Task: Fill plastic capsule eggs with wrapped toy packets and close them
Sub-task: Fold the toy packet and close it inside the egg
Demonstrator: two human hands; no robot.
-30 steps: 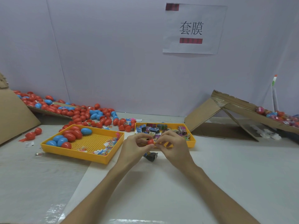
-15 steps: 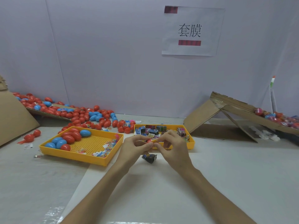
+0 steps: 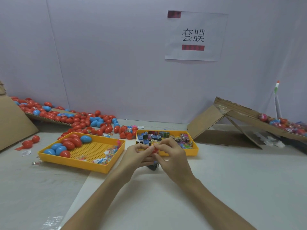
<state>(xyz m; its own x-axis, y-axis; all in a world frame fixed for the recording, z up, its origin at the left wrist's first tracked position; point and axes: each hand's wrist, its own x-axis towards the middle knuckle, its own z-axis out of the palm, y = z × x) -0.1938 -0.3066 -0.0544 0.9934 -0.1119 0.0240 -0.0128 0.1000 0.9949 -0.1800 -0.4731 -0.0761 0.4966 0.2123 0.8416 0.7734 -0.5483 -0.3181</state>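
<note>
My left hand (image 3: 137, 156) and right hand (image 3: 172, 157) pinch one red capsule egg (image 3: 153, 149) (half hidden); the yellow tray (image 3: 193, 151) holds toy packets (image 3: 184, 138).

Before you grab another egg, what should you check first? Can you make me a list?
1. Both hands grip it: left hand and right hand pinch the red egg: ok.
2. Egg snapped shut: cannot tell, fingers hide the seam.
3. Packet inside it: cannot tell.
4. Toy packets stocked in the right tray: ok.
5. Spare eggs waiting in the left tray: ok.
6. Nothing stray: a dark packet lies on the table outside the trays: not ok.
</note>
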